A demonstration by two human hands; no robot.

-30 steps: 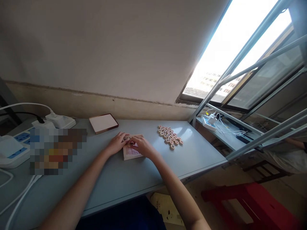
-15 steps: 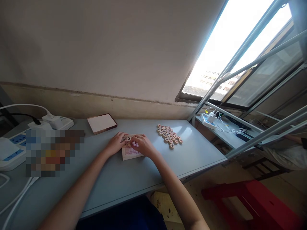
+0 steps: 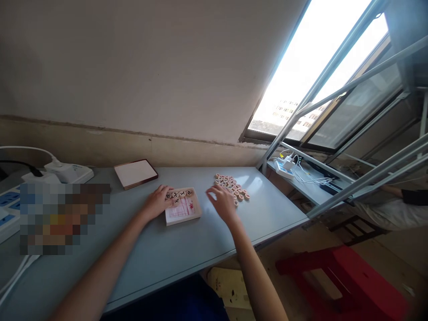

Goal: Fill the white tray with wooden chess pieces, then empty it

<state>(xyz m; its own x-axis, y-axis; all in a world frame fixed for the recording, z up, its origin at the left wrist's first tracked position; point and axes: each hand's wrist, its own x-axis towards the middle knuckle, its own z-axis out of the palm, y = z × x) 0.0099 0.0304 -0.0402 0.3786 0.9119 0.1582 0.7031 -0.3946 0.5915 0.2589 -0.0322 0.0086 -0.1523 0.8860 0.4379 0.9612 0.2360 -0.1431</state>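
A small open wooden box point(image 3: 183, 209) with a pink printed lining lies on the grey table point(image 3: 174, 249). Several round wooden chess pieces point(image 3: 179, 195) sit in a row along its far side. My left hand point(image 3: 156, 201) rests on the box's left edge, fingers touching those pieces. My right hand point(image 3: 221, 203) hovers with fingers apart between the box and a heap of round wooden pieces point(image 3: 230, 185), close to the heap and holding nothing.
The box lid point(image 3: 135, 173) lies at the back near the wall. Power strips and cables point(image 3: 63, 171) occupy the left. To the right are a metal window frame point(image 3: 334, 129), a lower shelf with chargers point(image 3: 287, 167) and a red stool point(image 3: 341, 281) on the floor.
My right hand has left the box and moved right toward the heap of pieces. The left hand has stayed at the box. The row of pieces in the box now shows.
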